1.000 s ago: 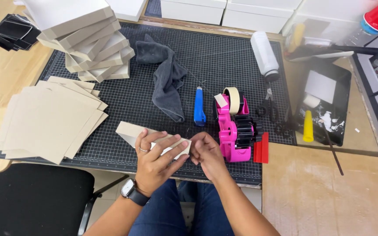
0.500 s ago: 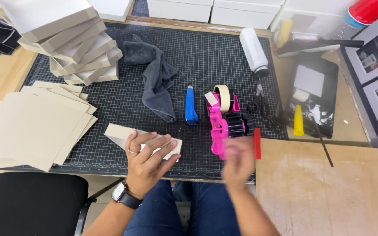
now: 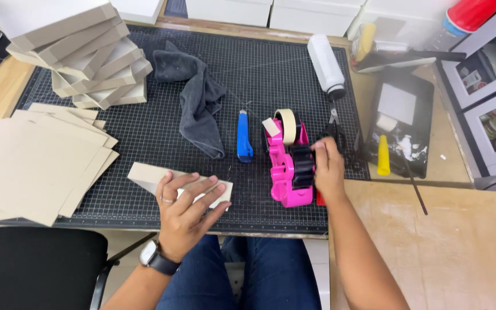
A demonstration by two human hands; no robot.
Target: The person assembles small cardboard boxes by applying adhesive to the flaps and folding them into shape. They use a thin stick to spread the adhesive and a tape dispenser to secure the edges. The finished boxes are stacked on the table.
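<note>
left hand (image 3: 186,209): nearest the camera, palm down, fingers spread flat on a cardboard piece (image 3: 144,175), pressing rather than gripping; watch on the wrist.
cardboard piece: tan, folded, lies at the near edge of the cutting mat (image 3: 144,123), just left of the tape dispenser (image 3: 286,169).
right hand (image 3: 328,166): against the right side of the tape dispenser, fingers curled on its black wheel part; how tight the grip is, cannot tell.
tape dispenser: pink, stands on the near right part of the mat, beige tape roll (image 3: 287,125) on top at its far end.
utility knife (image 3: 244,138): blue, lies on the mat just left of the dispenser, apart from it.
cloth (image 3: 199,97): dark grey, crumpled, mid mat, left of the knife.
cardboard sheets (image 3: 35,163): flat tan stack, left, partly over the mat edge.
box stack (image 3: 81,51): grey-and-white trays piled askew, far left.
bottle (image 3: 325,63): white, lying down at far right of the mat.
tray (image 3: 403,123): black, right of the mat, with a yellow tube in it.
</note>
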